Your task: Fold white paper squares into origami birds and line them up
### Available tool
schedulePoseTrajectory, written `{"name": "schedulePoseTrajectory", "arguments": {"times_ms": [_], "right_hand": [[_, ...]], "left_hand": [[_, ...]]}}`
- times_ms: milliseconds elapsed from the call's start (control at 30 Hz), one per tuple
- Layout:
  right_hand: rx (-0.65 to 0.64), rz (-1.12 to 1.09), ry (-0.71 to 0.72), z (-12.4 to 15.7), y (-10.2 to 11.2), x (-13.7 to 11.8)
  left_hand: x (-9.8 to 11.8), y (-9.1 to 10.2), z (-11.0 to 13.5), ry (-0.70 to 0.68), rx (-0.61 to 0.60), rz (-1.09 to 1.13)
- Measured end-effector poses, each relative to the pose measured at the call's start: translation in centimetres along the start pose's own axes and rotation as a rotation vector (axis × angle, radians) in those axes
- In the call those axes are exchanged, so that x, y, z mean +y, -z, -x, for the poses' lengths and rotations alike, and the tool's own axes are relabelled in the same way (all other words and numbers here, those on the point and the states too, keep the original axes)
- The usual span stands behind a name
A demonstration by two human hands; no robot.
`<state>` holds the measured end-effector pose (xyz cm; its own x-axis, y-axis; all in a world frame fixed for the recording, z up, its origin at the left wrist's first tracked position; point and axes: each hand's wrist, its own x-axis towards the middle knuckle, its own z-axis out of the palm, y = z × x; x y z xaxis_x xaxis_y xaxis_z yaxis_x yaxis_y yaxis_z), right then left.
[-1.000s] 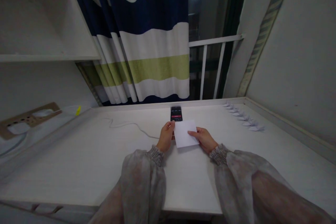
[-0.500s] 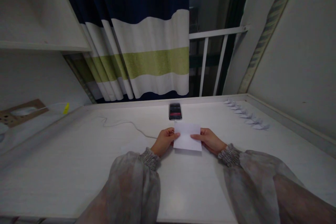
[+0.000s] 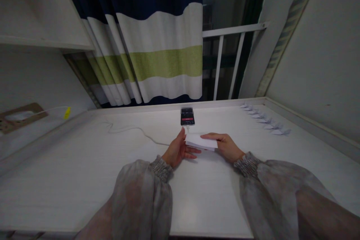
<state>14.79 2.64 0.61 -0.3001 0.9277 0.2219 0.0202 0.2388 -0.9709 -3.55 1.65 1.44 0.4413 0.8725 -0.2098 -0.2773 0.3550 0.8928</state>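
A white sheet of paper (image 3: 199, 141), bent over on itself, is held just above the white table (image 3: 208, 202). My right hand (image 3: 227, 146) grips its right end, thumb below or behind and fingers along the top. At the paper's left edge is my left hand (image 3: 180, 149), with its thumb raised and its fingers spread under the near side; it looks to be steadying the paper rather than pinching it. Beyond the paper lies a phone (image 3: 187, 116) with a lit screen and a cable (image 3: 146, 137) plugged into its near end.
Several folded white paper pieces (image 3: 266, 120) stand in a row at the back right. On the left is a brown board (image 3: 26, 118) with a yellow tag (image 3: 67, 113) on a wire. A striped curtain (image 3: 165, 60) and a white railing (image 3: 234, 30) rise behind the table.
The paper was flat and held by both hands; now it is folded over into a narrower strip. My left hand has let go its pinch and spread its fingers. The view has tilted slightly down.
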Motion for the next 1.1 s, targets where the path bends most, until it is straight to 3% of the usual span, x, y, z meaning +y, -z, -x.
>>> {"name": "schedulePoseTrajectory", "arguments": {"times_ms": [133, 233, 367, 500, 667, 833, 1100], "right_hand": [[-0.06, 0.129, 0.098, 0.1, 0.0, 0.1], [-0.175, 0.194, 0.156, 0.3, 0.3, -0.2], [-0.312, 0.152, 0.129, 0.6, 0.4, -0.7], [-0.227, 0.098, 0.013, 0.7, -0.1, -0.8], [-0.167, -0.006, -0.017, 0.8, -0.7, -1.3], [-0.126, 0.07, -0.171, 0.7, -0.9, -0.9], [0.042, 0.053, -0.169, 0.6, -1.1, -0.1]], "left_hand": [[-0.3, 0.0, -0.1, -0.12, 0.073, -0.13], [-0.6, 0.1, -0.4, -0.191, 0.135, -0.167], [-0.8, 0.1, -0.5, -0.271, 0.2, -0.254], [-0.8, -0.6, -0.2, -0.311, 0.2, -0.358], [-1.0, -1.0, -0.1, -0.312, 0.152, -0.381], [-1.4, -0.9, -0.4, -0.321, 0.118, -0.305], [-1.0, -1.0, -0.5, -0.278, 0.285, -0.192]]}}
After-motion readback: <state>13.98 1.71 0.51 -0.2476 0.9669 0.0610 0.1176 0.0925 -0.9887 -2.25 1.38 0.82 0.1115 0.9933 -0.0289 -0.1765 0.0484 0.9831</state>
